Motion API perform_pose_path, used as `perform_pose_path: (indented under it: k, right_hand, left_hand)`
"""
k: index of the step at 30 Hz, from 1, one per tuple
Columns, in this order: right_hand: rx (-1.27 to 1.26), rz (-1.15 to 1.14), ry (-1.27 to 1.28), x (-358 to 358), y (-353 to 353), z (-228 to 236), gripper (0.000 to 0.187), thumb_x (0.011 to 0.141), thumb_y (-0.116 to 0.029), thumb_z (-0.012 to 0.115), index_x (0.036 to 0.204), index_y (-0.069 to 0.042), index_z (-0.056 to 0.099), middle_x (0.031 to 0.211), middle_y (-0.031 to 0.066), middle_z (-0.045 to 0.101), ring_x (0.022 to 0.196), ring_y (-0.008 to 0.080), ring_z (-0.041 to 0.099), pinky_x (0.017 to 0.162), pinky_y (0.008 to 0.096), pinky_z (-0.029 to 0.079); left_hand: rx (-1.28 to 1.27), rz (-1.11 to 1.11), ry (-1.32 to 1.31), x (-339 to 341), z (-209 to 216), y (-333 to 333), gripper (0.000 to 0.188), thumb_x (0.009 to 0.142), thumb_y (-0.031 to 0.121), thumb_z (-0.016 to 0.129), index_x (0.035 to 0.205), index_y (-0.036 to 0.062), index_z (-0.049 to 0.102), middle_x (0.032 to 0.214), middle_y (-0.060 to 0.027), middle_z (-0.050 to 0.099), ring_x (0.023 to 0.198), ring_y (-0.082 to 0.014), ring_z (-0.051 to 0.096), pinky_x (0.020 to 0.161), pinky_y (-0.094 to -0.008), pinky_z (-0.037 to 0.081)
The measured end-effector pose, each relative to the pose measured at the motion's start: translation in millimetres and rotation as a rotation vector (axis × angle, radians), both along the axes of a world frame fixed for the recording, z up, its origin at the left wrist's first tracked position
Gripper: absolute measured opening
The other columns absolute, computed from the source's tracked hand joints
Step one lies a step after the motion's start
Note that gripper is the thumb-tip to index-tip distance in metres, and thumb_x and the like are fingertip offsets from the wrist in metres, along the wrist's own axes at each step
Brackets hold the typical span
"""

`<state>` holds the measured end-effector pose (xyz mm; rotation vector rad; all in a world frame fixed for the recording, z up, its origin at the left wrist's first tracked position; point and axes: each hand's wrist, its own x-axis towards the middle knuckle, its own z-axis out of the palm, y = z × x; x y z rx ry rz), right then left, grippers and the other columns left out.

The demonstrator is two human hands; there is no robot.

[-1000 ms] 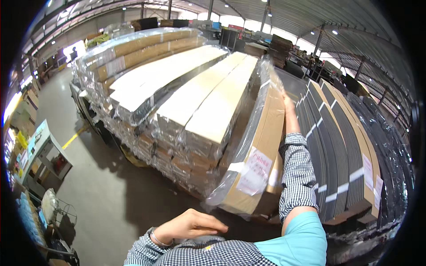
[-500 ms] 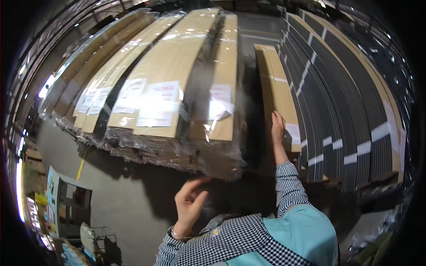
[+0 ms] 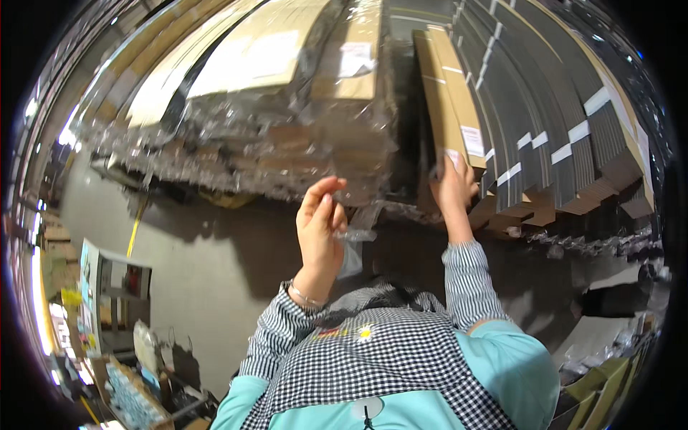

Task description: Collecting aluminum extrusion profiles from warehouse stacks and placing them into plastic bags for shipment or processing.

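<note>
My right hand (image 3: 454, 188) is closed on the near end of a long, narrow tan cardboard piece (image 3: 438, 93), which has a white label and white straps; some fingertips are hidden. It lies between a wrapped pallet load and dark stacked cardboard (image 3: 530, 107). My left hand (image 3: 320, 226) is raised in front of the wrapped load, fingers curled and thumb drawn in. Clear plastic film (image 3: 358, 235) shows beside its palm; whether the fingers grip it I cannot make out.
Long tan boards (image 3: 251, 50) under torn clear wrap fill the far left, with crumpled film along their near edge. More cardboard stacks stand at the right. A grey-white cabinet (image 3: 118, 294) and an open box (image 3: 136, 394) are at the lower left. A yellow line (image 3: 137, 226) crosses the floor.
The pallet loads sit higher in the picture. My right hand has moved to the near end of the tan cardboard. My left hand has risen, and its fingers have curled in.
</note>
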<state>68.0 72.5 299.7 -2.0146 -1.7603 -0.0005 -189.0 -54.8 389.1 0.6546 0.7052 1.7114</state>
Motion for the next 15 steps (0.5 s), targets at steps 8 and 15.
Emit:
perform_pose_path:
  k: [8, 15]
  right_hand:
    - [0.071, 0.915, 0.749, -62.2, -187.4, 63.5, 0.070, 0.071, -0.020, 0.084, 0.132, -0.005, 0.052, 0.137, 0.0147, 0.052, 0.136, 0.0328, 0.041, 0.114, 0.0416, 0.031]
    - [0.268, 0.653, 1.254, -81.4, -221.6, 73.8, 0.007, 0.093, -0.006, 0.065, 0.090, -0.001, 0.060, 0.086, 0.0015, 0.059, 0.081, 0.0100, 0.055, 0.075, 0.0229, 0.044]
  left_hand:
    - [0.032, -0.054, -0.109, 7.7, 0.1, -47.8, 0.029, 0.102, 0.014, 0.049, 0.128, 0.0032, 0.055, 0.119, -0.0116, 0.063, 0.066, -0.0062, 0.048, 0.059, -0.0205, 0.044]
    - [0.051, -0.170, 0.311, 15.6, -2.0, -81.0, 0.030, 0.102, 0.015, 0.050, 0.127, 0.0006, 0.058, 0.108, -0.0044, 0.064, 0.085, -0.0062, 0.056, 0.073, -0.0185, 0.046]
